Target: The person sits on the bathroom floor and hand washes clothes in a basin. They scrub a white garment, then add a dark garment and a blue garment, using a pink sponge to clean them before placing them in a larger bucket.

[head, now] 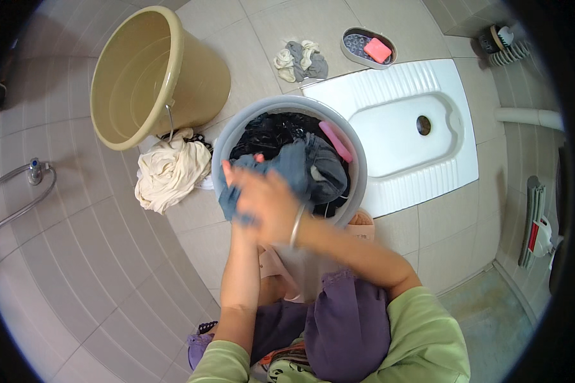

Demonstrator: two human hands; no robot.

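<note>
Before me stands a round grey tub (359,191) full of dark wet clothes (278,131). Over its near left part, my left hand (235,191) grips a blue-grey cloth (292,167), partly hidden by my other hand. My right hand (268,206), blurred and wearing a bracelet at the wrist, presses on the same cloth across my left hand. The cloth runs to the right over the clothes in the tub. A pink bar-shaped item (335,141) leans inside the tub's right wall.
A large beige bucket (201,76) stands at upper left, beside cream cloth (172,172) on the tiles. Small grey and white cloths (301,61) lie beyond the tub. A soap dish (354,60) with pink soap (377,50) adjoins the white squat toilet (388,158).
</note>
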